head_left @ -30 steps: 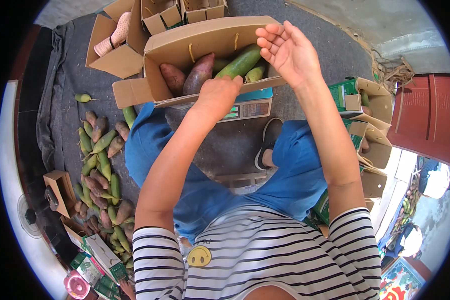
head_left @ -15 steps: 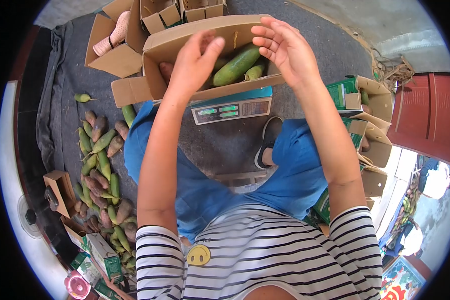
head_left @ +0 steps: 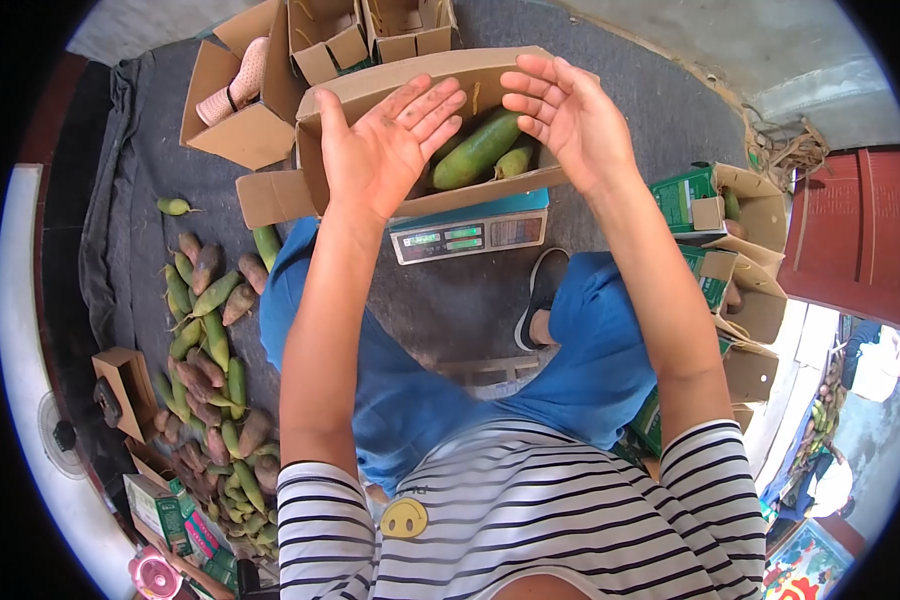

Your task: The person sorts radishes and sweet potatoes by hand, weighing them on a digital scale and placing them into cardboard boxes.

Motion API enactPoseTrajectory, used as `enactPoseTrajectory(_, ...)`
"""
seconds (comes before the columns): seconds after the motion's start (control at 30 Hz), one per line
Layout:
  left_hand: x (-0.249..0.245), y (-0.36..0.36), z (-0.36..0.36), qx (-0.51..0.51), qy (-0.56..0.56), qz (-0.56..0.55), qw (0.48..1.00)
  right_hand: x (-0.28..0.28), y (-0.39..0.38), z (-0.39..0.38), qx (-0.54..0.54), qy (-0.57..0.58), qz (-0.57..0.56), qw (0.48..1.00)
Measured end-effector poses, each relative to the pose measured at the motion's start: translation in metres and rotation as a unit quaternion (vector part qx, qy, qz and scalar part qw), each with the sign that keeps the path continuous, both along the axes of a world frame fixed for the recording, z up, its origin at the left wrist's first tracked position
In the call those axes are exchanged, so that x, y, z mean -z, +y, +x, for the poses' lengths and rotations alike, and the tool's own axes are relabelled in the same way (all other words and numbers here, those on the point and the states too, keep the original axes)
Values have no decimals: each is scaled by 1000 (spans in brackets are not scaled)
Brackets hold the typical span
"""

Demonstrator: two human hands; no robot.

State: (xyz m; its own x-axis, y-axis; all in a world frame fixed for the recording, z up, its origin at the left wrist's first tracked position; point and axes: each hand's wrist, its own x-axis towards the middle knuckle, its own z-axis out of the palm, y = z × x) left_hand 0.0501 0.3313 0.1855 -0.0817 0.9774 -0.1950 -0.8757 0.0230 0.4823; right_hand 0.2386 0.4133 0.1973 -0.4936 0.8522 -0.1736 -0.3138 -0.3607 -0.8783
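Observation:
An open cardboard box [head_left: 420, 72] rests on a scale [head_left: 469, 236] with lit green displays. Inside it lie a large green radish [head_left: 478, 150] and a smaller green one [head_left: 514, 162]. Over the box's left part, my left hand [head_left: 382, 148] is held palm up, fingers spread, with dark dirt on the fingers and nothing in it. My right hand [head_left: 570, 120] hovers above the box's right end, palm turned inward, fingers slightly curled and apart, also empty. My left hand hides the box's left interior.
Green and reddish-brown radishes [head_left: 215, 385] are piled on the dark floor at left. More open boxes stand at the top left, one with a pink item [head_left: 242, 82]. Green-and-tan boxes [head_left: 750, 290] line the right. Two people are at the far right.
My left hand has turned from sideways to palm up, its fingers spreading. My right hand stays nearly in place. The box and surroundings appear slightly lower in view.

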Motion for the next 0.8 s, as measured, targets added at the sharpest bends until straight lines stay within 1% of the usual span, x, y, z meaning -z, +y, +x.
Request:
enactPoseTrajectory(0.1, 3, 0, 1, 13, 43, -14, 999, 1, 1, 0, 4, -2, 10, 1000)
enactPoseTrajectory(0.13, 7, 1, 4, 22, 174, -26, 984, 2, 0, 0, 5, -2, 13, 1000)
enactPoseTrajectory(0.17, 13, 2, 9, 30, 303, -38, 952, 2, -1, 0, 7, -3, 11, 1000)
enactPoseTrajectory(0.2, 23, 0, 15, 38, 516, -14, 856, 2, 0, 1, 9, -3, 9, 1000)
enactPoseTrajectory(0.23, 35, -2, 23, 43, 700, 13, 713, 2, 2, 1, 12, -3, 8, 1000)
enactPoseTrajectory(0.27, 46, -10, 30, 62, 801, 33, 594, 3, 4, 3, 12, 2, 4, 1000)
enactPoseTrajectory(0.3, 51, -19, 39, 79, 883, 53, 461, 4, 6, 4, 12, 8, 0, 1000)
enactPoseTrajectory(0.4, 47, -38, 59, 115, 925, 76, 353, 2, 6, 6, 17, 11, -5, 1000)
enactPoseTrajectory(0.53, 52, -48, 74, 89, 932, 88, 339, -3, 4, 6, 20, -12, -1, 1000)
enactPoseTrajectory(0.67, 55, -58, 89, 94, 931, 105, 338, 1, 5, 5, 15, -1, -11, 1000)
enactPoseTrajectory(0.77, 62, -65, 99, 124, 951, 114, 259, 2, 5, 6, 8, 4, -13, 1000)
enactPoseTrajectory(0.8, 62, -66, 101, 131, 964, 111, 204, 1, 5, 5, 6, 3, -15, 1000)
